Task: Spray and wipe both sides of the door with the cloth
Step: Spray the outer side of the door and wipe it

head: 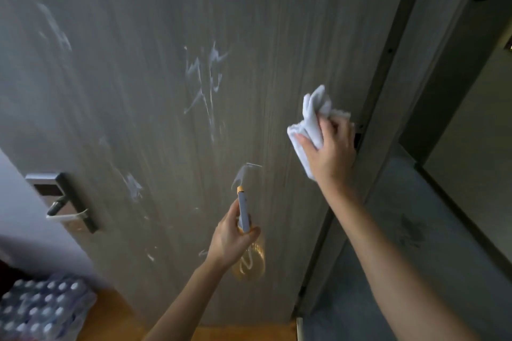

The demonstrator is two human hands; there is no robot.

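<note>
- We face the door [155, 69], a grey wood-grain panel that fills most of the view; everything below is placed against it.
- White foam streaks [206, 77] run down the door's middle, with more smears toward its upper left and smaller flecks lower down, to the right of the handle.
- The door frame [399, 97] rises along the door's right edge, with a dim corridor floor beyond it.
- A shrink-wrapped pack of water bottles [41, 310] sits on the wooden floor at the door's lower left corner.
- Our right hand [329, 147] is raised near the door's right edge, fingers curled and clamped around the cloth, pressing it to the panel.
- The white cloth [311, 116] is bunched under that hand, its folds sticking up above the fingers and a corner hanging below the palm, flat on the door just beside the frame.
- Our left hand [232, 238] is at the door's lower middle, fingers wrapped tight around the neck of the spray bottle.
- The spray bottle [248, 260] has an amber body below the hand and a pale head with an orange nozzle aimed up at the door; a fresh white spurt sits just off the nozzle.
- The dark lock plate with its metal lever handle [63, 202] is fixed at the door's left edge.
</note>
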